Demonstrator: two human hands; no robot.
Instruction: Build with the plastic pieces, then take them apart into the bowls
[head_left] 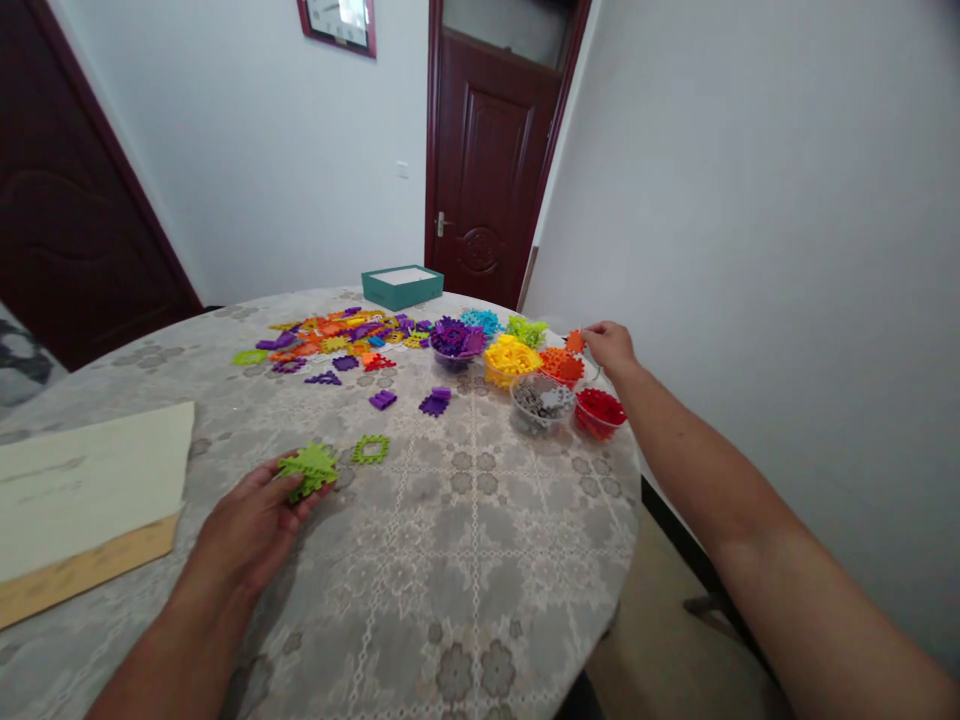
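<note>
Several lime-green toothed plastic pieces point(309, 470) are gripped in my left hand point(259, 510), low over the near left of the table. Just right of them lies a green toothed frame piece point(371, 449). My right hand point(611, 347) reaches out to the far right, fingertips pinching an orange toothed plastic piece point(575, 341) above the bowl of orange pieces point(561, 366). Close by are a bowl of red pieces point(600, 412), a bowl of grey pieces point(540, 400) and a bowl of yellow pieces point(511, 358).
A mixed heap of plastic pieces point(337, 335) spreads across the table's far left. Behind it stands a teal box point(403, 287). A bowl of purple pieces point(455, 343) is near the middle, with loose purple pieces point(433, 404) in front. A paper sheet point(90, 480) lies at left.
</note>
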